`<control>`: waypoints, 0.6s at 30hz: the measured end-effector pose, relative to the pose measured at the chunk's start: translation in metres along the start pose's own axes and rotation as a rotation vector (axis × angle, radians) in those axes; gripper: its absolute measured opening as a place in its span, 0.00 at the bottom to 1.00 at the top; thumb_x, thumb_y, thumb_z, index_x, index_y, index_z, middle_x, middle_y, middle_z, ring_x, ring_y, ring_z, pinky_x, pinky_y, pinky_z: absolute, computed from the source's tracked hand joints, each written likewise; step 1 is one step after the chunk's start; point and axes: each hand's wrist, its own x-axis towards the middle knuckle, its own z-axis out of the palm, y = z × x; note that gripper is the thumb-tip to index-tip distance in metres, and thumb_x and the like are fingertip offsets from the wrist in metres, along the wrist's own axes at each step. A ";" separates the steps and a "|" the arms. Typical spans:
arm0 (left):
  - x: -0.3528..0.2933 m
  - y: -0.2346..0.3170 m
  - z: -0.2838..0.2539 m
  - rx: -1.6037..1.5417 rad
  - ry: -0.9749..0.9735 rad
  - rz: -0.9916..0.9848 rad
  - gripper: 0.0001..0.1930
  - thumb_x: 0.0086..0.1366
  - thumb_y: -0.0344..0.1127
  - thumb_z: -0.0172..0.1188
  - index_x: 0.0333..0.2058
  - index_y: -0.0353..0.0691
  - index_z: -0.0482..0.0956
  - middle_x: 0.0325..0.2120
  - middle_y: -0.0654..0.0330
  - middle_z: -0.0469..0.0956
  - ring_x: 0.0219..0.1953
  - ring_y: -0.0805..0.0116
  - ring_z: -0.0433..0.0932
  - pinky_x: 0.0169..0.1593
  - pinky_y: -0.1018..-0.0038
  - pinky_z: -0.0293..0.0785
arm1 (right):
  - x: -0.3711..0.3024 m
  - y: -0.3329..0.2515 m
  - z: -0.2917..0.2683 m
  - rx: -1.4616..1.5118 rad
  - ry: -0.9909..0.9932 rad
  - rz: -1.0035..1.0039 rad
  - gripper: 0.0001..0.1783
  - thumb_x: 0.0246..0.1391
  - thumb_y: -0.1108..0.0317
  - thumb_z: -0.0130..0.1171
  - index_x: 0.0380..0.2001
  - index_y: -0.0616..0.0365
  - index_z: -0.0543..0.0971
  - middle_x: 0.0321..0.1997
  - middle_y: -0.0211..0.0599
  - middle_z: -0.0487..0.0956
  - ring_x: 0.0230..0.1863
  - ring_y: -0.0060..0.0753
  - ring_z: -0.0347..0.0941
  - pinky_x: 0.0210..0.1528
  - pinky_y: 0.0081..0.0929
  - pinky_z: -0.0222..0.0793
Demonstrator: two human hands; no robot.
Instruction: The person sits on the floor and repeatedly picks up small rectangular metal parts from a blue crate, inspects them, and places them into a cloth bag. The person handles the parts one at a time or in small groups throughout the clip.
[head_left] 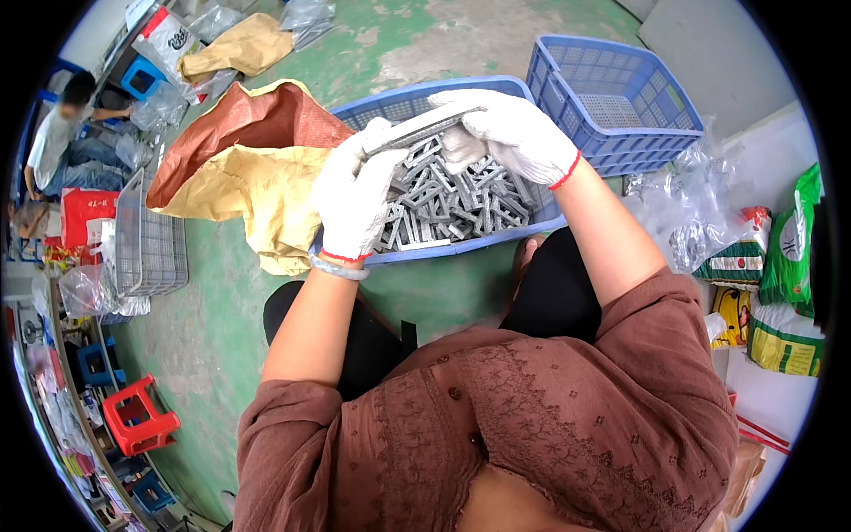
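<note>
Both of my hands wear white knit gloves with red cuffs. Between them they hold a long grey metal bar-like part (424, 127), slightly tilted, over a blue plastic crate (470, 250). My left hand (357, 182) grips its left end; my right hand (505, 129) has its fingers closed round the right end. Many similar grey metal pieces (461, 199) lie heaped in the crate below. Part of the heap is hidden behind my gloves. Left of the crate, an open yellow paper sack (266, 199) with a reddish-brown inside stands close to my left hand.
A second blue crate (612, 133) stands at the back right, beside crumpled clear plastic (691, 208). Green and yellow bags (789, 257) line the right wall. At left are a grey crate (151, 239), a red stool (140, 417) and a seated person (66, 146).
</note>
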 end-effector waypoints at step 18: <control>-0.005 0.001 -0.002 -0.022 -0.028 0.065 0.21 0.64 0.26 0.62 0.55 0.29 0.75 0.45 0.55 0.81 0.40 0.72 0.80 0.42 0.79 0.79 | 0.003 -0.004 0.009 -0.142 0.105 0.067 0.25 0.59 0.71 0.60 0.60 0.65 0.73 0.45 0.34 0.78 0.43 0.25 0.72 0.48 0.25 0.69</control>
